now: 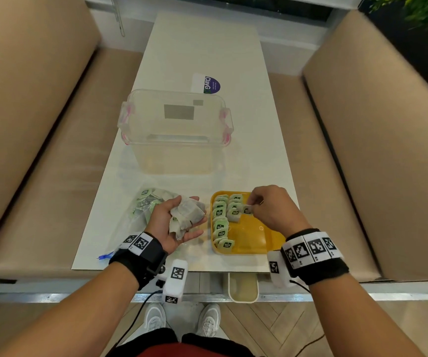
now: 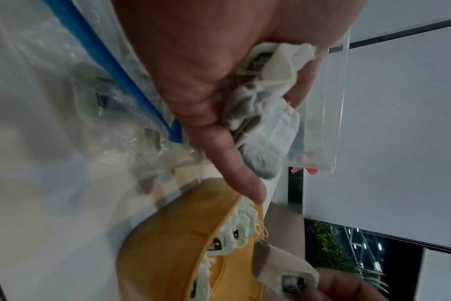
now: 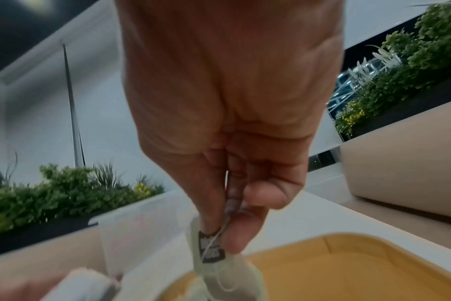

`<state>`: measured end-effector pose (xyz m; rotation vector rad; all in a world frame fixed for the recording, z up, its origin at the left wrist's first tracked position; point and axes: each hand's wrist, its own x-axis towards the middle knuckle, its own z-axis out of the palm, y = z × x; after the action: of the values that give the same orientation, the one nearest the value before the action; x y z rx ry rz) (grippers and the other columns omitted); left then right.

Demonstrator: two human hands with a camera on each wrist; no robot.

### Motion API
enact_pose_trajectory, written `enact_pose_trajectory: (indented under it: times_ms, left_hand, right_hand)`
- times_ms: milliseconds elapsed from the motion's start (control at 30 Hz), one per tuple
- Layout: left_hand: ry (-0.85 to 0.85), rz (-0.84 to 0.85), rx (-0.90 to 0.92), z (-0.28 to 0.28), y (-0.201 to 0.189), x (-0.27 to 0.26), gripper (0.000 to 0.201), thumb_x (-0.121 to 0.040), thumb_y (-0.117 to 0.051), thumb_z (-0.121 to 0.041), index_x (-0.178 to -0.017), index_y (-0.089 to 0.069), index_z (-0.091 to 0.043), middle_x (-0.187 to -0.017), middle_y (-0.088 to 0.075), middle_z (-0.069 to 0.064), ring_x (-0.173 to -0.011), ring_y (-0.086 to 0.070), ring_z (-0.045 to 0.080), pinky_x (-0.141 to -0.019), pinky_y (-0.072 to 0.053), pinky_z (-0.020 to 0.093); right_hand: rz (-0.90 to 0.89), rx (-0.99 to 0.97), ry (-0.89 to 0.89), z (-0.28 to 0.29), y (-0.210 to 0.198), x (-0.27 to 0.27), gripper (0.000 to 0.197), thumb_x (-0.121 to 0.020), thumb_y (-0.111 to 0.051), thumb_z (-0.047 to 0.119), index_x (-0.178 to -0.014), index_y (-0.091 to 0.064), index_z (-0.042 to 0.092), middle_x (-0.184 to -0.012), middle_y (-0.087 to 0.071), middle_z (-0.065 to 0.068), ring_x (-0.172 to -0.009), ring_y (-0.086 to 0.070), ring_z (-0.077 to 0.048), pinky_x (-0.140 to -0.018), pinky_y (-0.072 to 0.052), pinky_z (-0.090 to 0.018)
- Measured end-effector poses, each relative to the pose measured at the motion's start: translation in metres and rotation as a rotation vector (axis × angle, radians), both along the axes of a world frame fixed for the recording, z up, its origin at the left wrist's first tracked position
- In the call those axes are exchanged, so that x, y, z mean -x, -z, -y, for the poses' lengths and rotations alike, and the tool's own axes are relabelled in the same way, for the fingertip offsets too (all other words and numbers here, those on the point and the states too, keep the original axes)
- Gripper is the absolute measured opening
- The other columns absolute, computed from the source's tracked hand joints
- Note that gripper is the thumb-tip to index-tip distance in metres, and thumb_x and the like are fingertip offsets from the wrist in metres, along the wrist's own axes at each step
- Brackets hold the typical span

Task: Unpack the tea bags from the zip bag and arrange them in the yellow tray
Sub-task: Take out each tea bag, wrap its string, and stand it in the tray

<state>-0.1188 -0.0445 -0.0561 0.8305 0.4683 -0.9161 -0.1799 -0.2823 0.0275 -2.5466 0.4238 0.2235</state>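
Note:
The yellow tray [image 1: 254, 238] lies at the table's near right, with several green-tagged tea bags [image 1: 220, 222] in rows along its left side. My right hand [image 1: 264, 204] hovers over the tray's far part and pinches one tea bag [image 3: 211, 250] by its tag end. My left hand [image 1: 179, 222] is palm up just left of the tray, cupping a bunch of tea bags [image 1: 187, 213] on loosely bent fingers. The clear zip bag [image 1: 140, 210] with more tea bags lies under and left of that hand; its blue zip strip [image 2: 111, 67] shows in the left wrist view.
A clear lidded plastic box [image 1: 175, 130] with pink clips stands mid-table beyond both hands. A white and purple card [image 1: 205, 83] lies behind it. Beige benches [image 1: 388, 150] flank the narrow white table [image 1: 207, 47]. The tray's right half is bare.

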Motion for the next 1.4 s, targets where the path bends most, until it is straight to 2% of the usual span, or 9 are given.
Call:
enact_pose_trajectory:
  times_ms: [133, 300, 433, 567, 800, 1000, 1133, 1233, 1400]
  left_hand:
    - [0.006, -0.001, -0.005, -0.001, 0.001, 0.002, 0.042, -0.098, -0.047, -0.041, -0.125, -0.067, -0.015, -0.12, -0.071, 0.015, -0.101, -0.07, 0.033, -0.067, -0.061, 0.045]
    - [0.008, -0.004, -0.002, -0.002, 0.001, 0.003, 0.043, -0.099, -0.046, -0.041, -0.126, -0.067, -0.015, -0.121, -0.07, 0.015, -0.096, -0.072, 0.032, -0.067, -0.061, 0.044]
    - [0.013, -0.001, -0.001, -0.003, -0.001, 0.003, 0.043, -0.099, -0.046, -0.041, -0.126, -0.066, -0.015, -0.119, -0.071, 0.014, -0.095, -0.073, 0.032, -0.067, -0.061, 0.043]
    - [0.012, -0.002, 0.0, -0.003, -0.002, 0.003, 0.043, -0.099, -0.046, -0.041, -0.127, -0.066, -0.015, -0.118, -0.071, 0.015, -0.094, -0.073, 0.032, -0.067, -0.061, 0.043]
    - [0.006, -0.009, 0.003, -0.006, -0.001, 0.004, 0.046, -0.099, -0.046, -0.041, -0.13, -0.065, -0.014, -0.122, -0.07, 0.018, -0.096, -0.074, 0.033, -0.072, -0.06, 0.046]
    - [0.009, -0.013, 0.002, -0.004, -0.004, 0.003, 0.047, -0.099, -0.046, -0.042, -0.131, -0.064, -0.013, -0.123, -0.069, 0.018, -0.097, -0.073, 0.034, -0.066, -0.062, 0.044]
    - [0.015, -0.014, 0.004, -0.003, -0.007, 0.003, 0.048, -0.099, -0.046, -0.042, -0.132, -0.064, -0.012, -0.125, -0.069, 0.019, -0.098, -0.073, 0.035, -0.064, -0.063, 0.044]
    - [0.027, -0.011, -0.001, -0.003, -0.007, 0.004, 0.049, -0.099, -0.045, -0.044, -0.13, -0.065, -0.012, -0.125, -0.068, 0.019, -0.1, -0.072, 0.036, -0.068, -0.061, 0.047]
    - [0.051, -0.027, -0.02, 0.0, -0.012, 0.007, 0.052, -0.1, -0.041, -0.05, -0.119, -0.07, -0.012, -0.115, -0.073, 0.018, -0.097, -0.073, 0.036, -0.072, -0.061, 0.048]
  right_hand:
    - [-0.065, -0.016, -0.023, -0.004, 0.015, 0.003, 0.016, -0.083, -0.064, 0.004, -0.086, -0.072, 0.018, -0.079, -0.061, 0.009, -0.079, -0.057, -0.01, -0.058, -0.039, -0.013]
    - [-0.108, -0.037, -0.022, -0.01, 0.032, 0.0, 0.018, -0.082, -0.063, 0.001, -0.083, -0.072, 0.017, -0.078, -0.061, 0.008, -0.079, -0.059, -0.012, -0.065, -0.044, -0.021]
    - [-0.109, -0.002, -0.006, -0.013, 0.043, -0.003, 0.019, -0.082, -0.062, 0.002, -0.081, -0.071, 0.019, -0.077, -0.062, 0.007, -0.077, -0.059, -0.013, -0.062, -0.044, -0.021]
    - [-0.101, 0.012, 0.006, -0.017, 0.049, -0.005, 0.019, -0.083, -0.06, 0.002, -0.086, -0.073, 0.016, -0.083, -0.065, 0.003, -0.082, -0.061, -0.016, -0.07, -0.051, -0.027]
    - [-0.117, 0.004, 0.043, -0.019, 0.054, -0.005, 0.022, -0.08, -0.057, 0.001, -0.088, -0.072, 0.015, -0.086, -0.067, -0.002, -0.082, -0.062, -0.02, -0.072, -0.054, -0.033]
    - [-0.043, -0.051, 0.097, -0.011, 0.051, -0.003, 0.026, -0.079, -0.058, -0.002, -0.096, -0.067, 0.015, -0.089, -0.062, 0.0, -0.081, -0.058, -0.016, -0.061, -0.041, -0.018]
    - [0.037, -0.014, 0.098, -0.01, 0.04, -0.003, 0.024, -0.082, -0.061, 0.003, -0.1, -0.065, 0.018, -0.101, -0.06, -0.001, -0.091, -0.058, -0.017, -0.07, -0.04, -0.02]
    - [0.164, -0.064, 0.018, -0.028, 0.021, -0.007, 0.017, -0.086, -0.064, 0.009, -0.1, -0.068, 0.02, -0.099, -0.056, 0.003, -0.084, -0.057, -0.011, -0.068, -0.04, -0.014]
    - [0.153, -0.121, -0.268, -0.075, 0.007, -0.02, 0.027, -0.087, -0.068, 0.018, -0.113, -0.068, 0.024, -0.104, -0.051, 0.004, -0.085, -0.058, -0.011, -0.077, -0.049, -0.026]
